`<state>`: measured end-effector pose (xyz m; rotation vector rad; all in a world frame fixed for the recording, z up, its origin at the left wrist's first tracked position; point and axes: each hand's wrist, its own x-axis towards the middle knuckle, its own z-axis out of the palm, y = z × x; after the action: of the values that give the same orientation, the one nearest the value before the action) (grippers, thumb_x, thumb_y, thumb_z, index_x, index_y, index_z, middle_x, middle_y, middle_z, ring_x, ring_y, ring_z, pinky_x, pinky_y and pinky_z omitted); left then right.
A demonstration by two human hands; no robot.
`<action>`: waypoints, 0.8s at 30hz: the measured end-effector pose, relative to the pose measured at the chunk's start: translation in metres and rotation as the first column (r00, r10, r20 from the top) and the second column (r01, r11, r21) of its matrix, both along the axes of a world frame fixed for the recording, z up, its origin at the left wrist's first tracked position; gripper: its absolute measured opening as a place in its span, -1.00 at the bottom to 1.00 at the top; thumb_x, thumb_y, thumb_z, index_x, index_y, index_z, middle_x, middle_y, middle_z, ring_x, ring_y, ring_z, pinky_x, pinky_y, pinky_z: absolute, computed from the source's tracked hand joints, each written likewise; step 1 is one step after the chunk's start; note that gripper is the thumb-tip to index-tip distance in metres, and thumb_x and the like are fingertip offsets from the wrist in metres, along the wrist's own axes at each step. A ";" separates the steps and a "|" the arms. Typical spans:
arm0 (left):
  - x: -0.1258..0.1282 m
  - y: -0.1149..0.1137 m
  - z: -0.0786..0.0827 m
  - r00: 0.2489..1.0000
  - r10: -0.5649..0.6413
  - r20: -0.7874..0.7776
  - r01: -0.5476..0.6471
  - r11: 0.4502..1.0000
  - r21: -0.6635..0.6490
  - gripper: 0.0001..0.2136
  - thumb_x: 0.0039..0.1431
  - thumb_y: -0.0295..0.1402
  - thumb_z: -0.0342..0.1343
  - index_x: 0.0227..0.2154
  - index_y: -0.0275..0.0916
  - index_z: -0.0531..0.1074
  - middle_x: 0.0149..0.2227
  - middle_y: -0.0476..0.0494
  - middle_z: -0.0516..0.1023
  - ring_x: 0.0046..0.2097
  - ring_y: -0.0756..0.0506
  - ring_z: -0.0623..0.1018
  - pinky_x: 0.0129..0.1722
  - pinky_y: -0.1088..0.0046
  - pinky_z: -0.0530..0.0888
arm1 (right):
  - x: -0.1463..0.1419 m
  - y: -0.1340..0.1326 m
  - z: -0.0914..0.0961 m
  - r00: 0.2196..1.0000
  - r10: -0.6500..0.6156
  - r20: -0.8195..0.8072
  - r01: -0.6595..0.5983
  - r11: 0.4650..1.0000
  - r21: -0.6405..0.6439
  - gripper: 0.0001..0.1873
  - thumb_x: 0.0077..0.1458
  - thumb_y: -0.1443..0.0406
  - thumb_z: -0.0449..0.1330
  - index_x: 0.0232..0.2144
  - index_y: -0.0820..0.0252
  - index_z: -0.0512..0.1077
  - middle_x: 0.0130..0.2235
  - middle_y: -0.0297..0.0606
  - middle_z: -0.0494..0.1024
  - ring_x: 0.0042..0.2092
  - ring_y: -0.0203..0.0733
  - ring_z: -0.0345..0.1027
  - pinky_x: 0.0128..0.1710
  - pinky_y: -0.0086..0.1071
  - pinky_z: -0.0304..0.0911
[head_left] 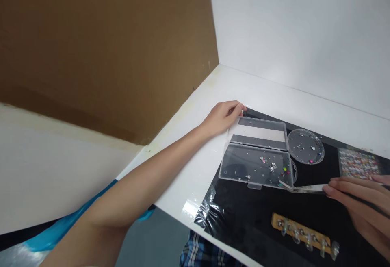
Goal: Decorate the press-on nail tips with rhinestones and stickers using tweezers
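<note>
1. Right hand (pixel 356 206) is clamped on some steel tweezers (pixel 304 188), tips pointing left, long axis nearly level, ending just beside the corner of a clear plastic box (pixel 252 165) of rhinestones
2. Left hand (pixel 222 117) sits farther off, fingers together, at the box's open lid (pixel 258 133), not gripping anything I can see
3. Round clear dish (pixel 305 146) right next to the box, no readable brand or writing anywhere

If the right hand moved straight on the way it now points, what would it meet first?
The tweezers in the right hand would likely meet the open clear plastic box first, at its corner; depth is unclear.
</note>
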<state>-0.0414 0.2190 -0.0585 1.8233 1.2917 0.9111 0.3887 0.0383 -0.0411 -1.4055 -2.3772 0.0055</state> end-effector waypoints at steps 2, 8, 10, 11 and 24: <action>0.000 0.000 0.000 1.000 0.003 0.002 -0.003 1.000 -0.005 -0.66 0.50 -0.21 -0.06 -0.18 -0.18 0.62 -0.23 -0.09 0.71 -0.25 -0.06 0.57 -0.16 0.32 0.42 | -0.003 -0.002 0.003 0.999 0.023 -0.026 -0.023 1.000 -0.003 -0.50 0.43 0.21 0.07 0.32 -0.37 0.42 0.00 -0.43 0.72 -0.19 -0.13 0.66 -0.21 -0.14 0.46; -0.001 0.000 -0.001 1.000 0.005 0.020 -0.005 1.000 0.000 -0.67 0.50 -0.21 -0.04 -0.18 -0.20 0.62 -0.24 -0.09 0.70 -0.25 -0.06 0.58 -0.17 0.32 0.42 | -0.044 0.011 0.040 0.988 0.146 -0.041 -0.143 0.987 0.072 -0.33 0.35 0.38 0.21 0.36 -0.40 0.37 0.01 -0.39 0.71 -0.02 -0.03 0.57 0.08 -0.03 0.33; -0.001 0.001 -0.002 1.000 0.003 0.026 -0.003 1.000 0.001 -0.67 0.50 -0.21 -0.04 -0.17 -0.19 0.62 -0.24 -0.09 0.70 -0.24 -0.06 0.59 -0.16 0.32 0.43 | -0.057 0.018 0.051 0.986 0.162 -0.047 -0.157 0.983 0.094 -0.37 0.30 0.44 0.25 0.31 -0.23 0.45 -0.02 -0.34 0.70 -0.13 -0.12 0.56 -0.01 -0.13 0.36; -0.001 0.001 -0.003 1.000 0.003 0.027 -0.003 1.000 0.001 -0.67 0.50 -0.21 -0.04 -0.17 -0.18 0.62 -0.24 -0.09 0.70 -0.22 -0.07 0.60 -0.14 0.32 0.43 | -0.061 0.021 0.055 0.982 0.179 -0.057 -0.173 0.980 0.099 -0.44 0.29 0.46 0.25 0.25 -0.13 0.51 -0.03 -0.31 0.69 -0.14 -0.15 0.56 -0.03 -0.18 0.38; 0.000 -0.002 0.003 0.999 0.026 -0.024 -0.026 0.999 -0.019 -0.65 0.48 -0.17 -0.06 -0.18 -0.17 0.62 -0.21 -0.11 0.71 -0.19 -0.11 0.60 -0.06 0.29 0.47 | -0.048 0.027 0.065 0.995 0.097 0.034 -0.100 0.989 0.109 -0.83 0.40 0.28 0.14 -0.10 0.03 0.55 -0.26 -0.39 0.74 -0.37 -0.26 0.65 -0.32 -0.51 0.50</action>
<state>-0.0415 0.2175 -0.0553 1.8112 1.3373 0.8898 0.3404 0.0656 0.0238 -1.2442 -2.4283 -0.1196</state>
